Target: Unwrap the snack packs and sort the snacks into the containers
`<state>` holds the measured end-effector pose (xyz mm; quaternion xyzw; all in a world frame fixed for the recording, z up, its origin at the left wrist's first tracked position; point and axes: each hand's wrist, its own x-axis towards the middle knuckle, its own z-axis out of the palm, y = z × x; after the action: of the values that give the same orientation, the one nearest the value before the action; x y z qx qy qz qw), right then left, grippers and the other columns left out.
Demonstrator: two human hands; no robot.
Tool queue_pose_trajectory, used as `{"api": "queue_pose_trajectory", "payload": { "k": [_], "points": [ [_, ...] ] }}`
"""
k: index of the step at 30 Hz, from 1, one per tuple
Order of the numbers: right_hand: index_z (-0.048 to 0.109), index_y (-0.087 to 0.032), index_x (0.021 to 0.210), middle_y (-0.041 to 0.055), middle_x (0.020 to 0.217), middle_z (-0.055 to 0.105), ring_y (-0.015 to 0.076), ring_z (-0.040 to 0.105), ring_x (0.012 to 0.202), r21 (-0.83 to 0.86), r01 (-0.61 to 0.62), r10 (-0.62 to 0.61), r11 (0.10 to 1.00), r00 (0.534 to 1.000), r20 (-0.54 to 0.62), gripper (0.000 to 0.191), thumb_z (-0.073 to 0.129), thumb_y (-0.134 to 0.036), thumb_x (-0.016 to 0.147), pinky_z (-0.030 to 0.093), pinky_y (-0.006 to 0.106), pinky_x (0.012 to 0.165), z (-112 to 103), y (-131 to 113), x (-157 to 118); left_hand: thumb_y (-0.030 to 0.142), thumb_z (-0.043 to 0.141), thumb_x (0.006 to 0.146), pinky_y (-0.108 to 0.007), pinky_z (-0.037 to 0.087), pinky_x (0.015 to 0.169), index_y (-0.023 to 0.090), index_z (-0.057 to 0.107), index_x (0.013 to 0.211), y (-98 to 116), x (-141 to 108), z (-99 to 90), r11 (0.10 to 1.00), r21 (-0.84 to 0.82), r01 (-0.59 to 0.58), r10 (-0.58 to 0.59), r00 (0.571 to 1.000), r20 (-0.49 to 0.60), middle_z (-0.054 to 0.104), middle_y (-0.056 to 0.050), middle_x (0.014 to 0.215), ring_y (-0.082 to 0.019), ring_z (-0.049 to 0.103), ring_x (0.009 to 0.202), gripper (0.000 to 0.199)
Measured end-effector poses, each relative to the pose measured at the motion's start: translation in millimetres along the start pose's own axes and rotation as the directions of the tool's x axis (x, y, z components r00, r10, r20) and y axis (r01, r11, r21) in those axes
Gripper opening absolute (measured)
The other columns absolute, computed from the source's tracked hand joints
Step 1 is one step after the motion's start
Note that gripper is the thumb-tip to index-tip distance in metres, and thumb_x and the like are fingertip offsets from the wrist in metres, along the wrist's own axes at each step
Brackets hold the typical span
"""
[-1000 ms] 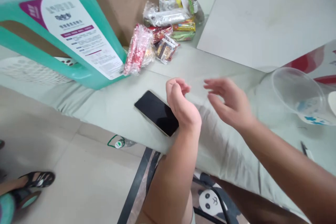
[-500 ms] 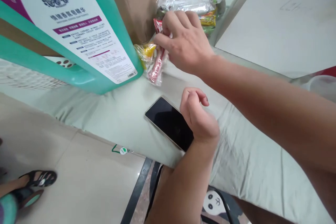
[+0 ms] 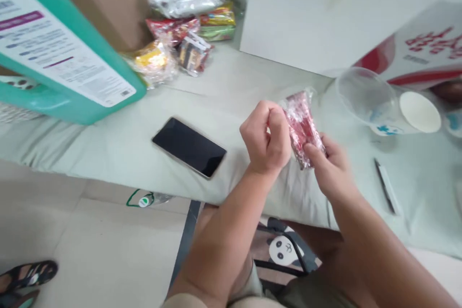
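Note:
A red, shiny plastic-wrapped packet is between my two hands, above the covered table. My right hand pinches its lower right side between thumb and fingers. At its left edge, my left hand is curled into a fist; a bit of red shows between the fingers, but what they hold is hidden. A black-screened phone lies left of my left hand. Farther back, a pile of wrapped snacks rests beside a yellow packet and a small dark packet.
A large green jug stands at the left, before a brown box. A white box is behind. Right are a clear cup, a paper cup, a pen and a red-white bag.
My right hand has come back from the snacks to the right of my left hand, with the red packet now in it. The view has shifted right, showing the cups and pen.

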<state>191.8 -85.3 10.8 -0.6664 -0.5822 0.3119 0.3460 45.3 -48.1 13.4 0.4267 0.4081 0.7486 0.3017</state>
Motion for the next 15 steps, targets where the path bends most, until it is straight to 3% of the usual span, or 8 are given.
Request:
{"api": "queue_pose_trajectory", "payload": {
  "k": [2, 3, 4, 7, 8, 9, 12, 15],
  "points": [
    [0.063, -0.021, 0.091, 0.0011, 0.074, 0.062, 0.0179, 0.056, 0.064, 0.146, -0.033, 0.044, 0.989, 0.997, -0.07, 0.025, 0.058, -0.046, 0.091, 0.044, 0.031, 0.06, -16.2, 29.6, -25.8, 0.041, 0.058, 0.097, -0.026, 0.044, 0.062, 0.022, 0.056, 0.08, -8.3, -17.8, 20.4, 0.981, 0.033, 0.192, -0.195, 0.971, 0.136, 0.057, 0.0, 0.072, -0.012, 0.052, 0.066, 0.026],
    [0.063, -0.022, 0.094, 0.0015, 0.077, 0.063, 0.0186, 0.058, 0.067, 0.197, -0.027, 0.048, 0.98, 0.994, -0.101, 0.026, 0.057, -0.047, 0.094, 0.046, 0.031, 0.061, -22.5, 40.1, -34.3, 0.043, 0.064, 0.093, -0.026, 0.048, 0.067, 0.021, 0.059, 0.087, -11.6, -28.0, 30.3, 0.955, 0.049, 0.294, -0.297, 0.928, 0.225, 0.063, -0.001, 0.082, -0.013, 0.057, 0.074, 0.023],
    [0.064, -0.022, 0.097, 0.0021, 0.08, 0.065, 0.0193, 0.06, 0.069, 0.233, -0.013, 0.044, 0.972, 0.991, -0.128, 0.028, 0.056, -0.049, 0.095, 0.047, 0.032, 0.063, -28.5, 47.8, -40.2, 0.044, 0.069, 0.089, -0.027, 0.051, 0.072, 0.021, 0.061, 0.094, -14.1, -38.6, 39.6, 0.919, 0.063, 0.39, -0.388, 0.859, 0.333, 0.067, -0.003, 0.092, -0.014, 0.061, 0.082, 0.025],
    [0.065, -0.022, 0.1, 0.0033, 0.082, 0.067, 0.0196, 0.061, 0.071, 0.249, 0.057, -0.014, 0.967, 0.985, -0.17, 0.031, 0.054, -0.051, 0.097, 0.05, 0.034, 0.067, -49.9, 60.7, -46.4, 0.047, 0.073, 0.085, -0.03, 0.054, 0.078, 0.019, 0.063, 0.095, -18.6, -67.7, 61.5, 0.818, 0.131, 0.561, -0.492, 0.562, 0.665, 0.07, -0.005, 0.096, -0.017, 0.065, 0.087, 0.031],
    [0.065, -0.022, 0.099, 0.0037, 0.081, 0.066, 0.0195, 0.061, 0.071, 0.218, 0.089, -0.05, 0.972, 0.983, -0.179, 0.031, 0.053, -0.05, 0.098, 0.05, 0.034, 0.068, -59.0, 64.4, -46.6, 0.047, 0.071, 0.087, -0.031, 0.054, 0.079, 0.018, 0.064, 0.092, -20.3, -75.3, 67.1, 0.802, 0.158, 0.577, -0.491, 0.484, 0.724, 0.071, -0.005, 0.092, -0.018, 0.066, 0.086, 0.031],
    [0.066, -0.022, 0.097, 0.0041, 0.08, 0.066, 0.0199, 0.061, 0.071, 0.165, 0.12, -0.086, 0.979, 0.977, -0.197, 0.031, 0.051, -0.049, 0.098, 0.051, 0.035, 0.069, -68.8, 69.1, -46.8, 0.047, 0.07, 0.088, -0.031, 0.055, 0.08, 0.017, 0.065, 0.09, -22.7, -81.5, 71.9, 0.793, 0.18, 0.582, -0.494, 0.44, 0.75, 0.071, -0.005, 0.088, -0.018, 0.066, 0.085, 0.031],
    [0.066, -0.021, 0.097, 0.0069, 0.084, 0.065, 0.0229, 0.063, 0.079, -0.112, 0.122, -0.153, 0.986, 0.929, -0.336, 0.023, 0.051, -0.039, 0.094, 0.052, 0.04, 0.079, -101.1, 92.6, -48.3, 0.047, 0.068, 0.091, -0.034, 0.057, 0.085, 0.017, 0.064, 0.103, -34.3, -92.0, 83.3, 0.765, 0.195, 0.614, -0.541, 0.447, 0.712, 0.072, -0.007, 0.098, -0.021, 0.07, 0.092, 0.033],
    [0.065, -0.019, 0.107, 0.0144, 0.103, 0.066, 0.0309, 0.064, 0.101, -0.355, -0.113, -0.069, 0.928, 0.884, -0.463, 0.028, 0.057, -0.033, 0.084, 0.05, 0.049, 0.094, -131.3, 126.6, -51.1, 0.044, 0.07, 0.09, -0.039, 0.059, 0.09, 0.027, 0.045, 0.141, -48.6, -93.3, 90.0, 0.765, 0.126, 0.631, -0.532, 0.511, 0.675, 0.068, -0.009, 0.126, -0.024, 0.071, 0.109, 0.06]
  ]
}}
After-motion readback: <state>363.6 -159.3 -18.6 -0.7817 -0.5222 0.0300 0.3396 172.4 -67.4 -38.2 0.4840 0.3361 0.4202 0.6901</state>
